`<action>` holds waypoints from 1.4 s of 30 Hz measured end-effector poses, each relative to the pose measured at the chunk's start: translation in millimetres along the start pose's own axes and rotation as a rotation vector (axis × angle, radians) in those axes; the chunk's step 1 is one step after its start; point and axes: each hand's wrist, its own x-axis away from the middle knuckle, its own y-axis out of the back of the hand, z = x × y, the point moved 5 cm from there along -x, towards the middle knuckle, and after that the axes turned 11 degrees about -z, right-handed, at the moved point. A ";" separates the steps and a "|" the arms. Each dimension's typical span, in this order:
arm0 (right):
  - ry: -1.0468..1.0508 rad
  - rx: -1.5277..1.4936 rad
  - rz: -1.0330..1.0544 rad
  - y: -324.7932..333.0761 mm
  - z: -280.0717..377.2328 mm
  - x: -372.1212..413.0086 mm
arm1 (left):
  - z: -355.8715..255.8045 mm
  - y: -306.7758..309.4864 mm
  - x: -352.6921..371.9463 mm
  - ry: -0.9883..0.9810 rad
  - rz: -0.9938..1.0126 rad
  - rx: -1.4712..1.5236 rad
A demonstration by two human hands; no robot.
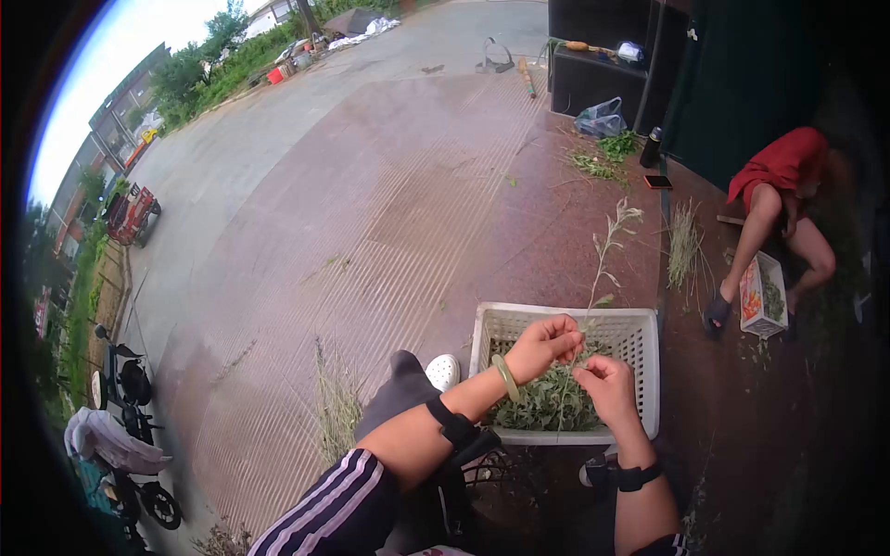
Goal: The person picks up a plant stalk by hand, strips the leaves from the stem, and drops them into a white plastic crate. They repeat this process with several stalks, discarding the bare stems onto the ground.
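Note:
Over a white plastic basket (646,371), both of my hands pinch one long leafy plant stem (603,255), whose pale top stands up above the far rim. My left hand (547,347), with a bangle at its wrist, is closed around the stem. Just below and to the right, my right hand (607,385) is also closed, fingertips on the stem's lower part. Picked green leaves (547,405) fill the bottom of the basket. The stem's lowest end is partly hidden by my fingers.
At right, a person in red (779,176) sits beside a small white crate (766,301) of leaves. Bare stalks (684,246) lie nearby, others (336,398) by my left leg. A phone (657,183), dark bottle (652,148) and plastic bag (601,119) are further back.

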 end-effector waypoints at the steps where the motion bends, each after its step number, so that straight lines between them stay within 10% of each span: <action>1: -0.022 0.011 0.014 -2.0 0.9 1.8 | -5.5 3.4 -0.1 -0.014 -0.069 -0.003; 20: 0.185 0.083 -0.250 11.3 8.3 -7.8 | 17.5 -10.5 14.9 0.014 0.021 -0.252; 32: 0.260 0.159 -0.080 -2.1 14.6 0.9 | 5.1 7.9 3.4 -0.137 -0.135 -0.188; 42: 0.119 0.045 -0.322 8.9 -1.2 -2.6 | -2.8 40.1 -0.9 0.028 -0.478 0.152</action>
